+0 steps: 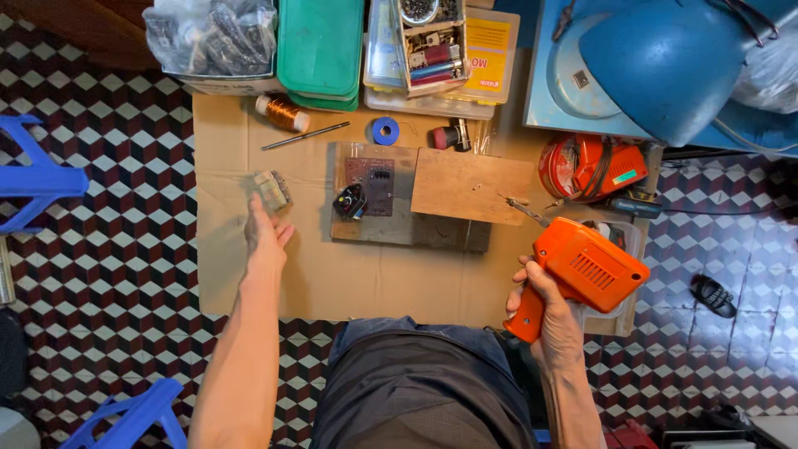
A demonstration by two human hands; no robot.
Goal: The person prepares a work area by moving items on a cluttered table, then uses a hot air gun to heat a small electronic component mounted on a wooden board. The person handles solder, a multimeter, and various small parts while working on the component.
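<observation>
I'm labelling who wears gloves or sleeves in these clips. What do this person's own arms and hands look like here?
Both forearms are bare, with no sleeve in view. The left hand and right hand wear no gloves, and no watch, ring or bracelet can be made out. Lower down, dark trousers show.

A flat yellow rectangular packet with a red-printed label (489, 50) lies at the top edge, partly under a clear plastic compartment box (432, 37). Left of them stands a crumpled clear plastic bag of dark parts (212, 35). A small green label (625, 177) sits on the red round tool.
</observation>
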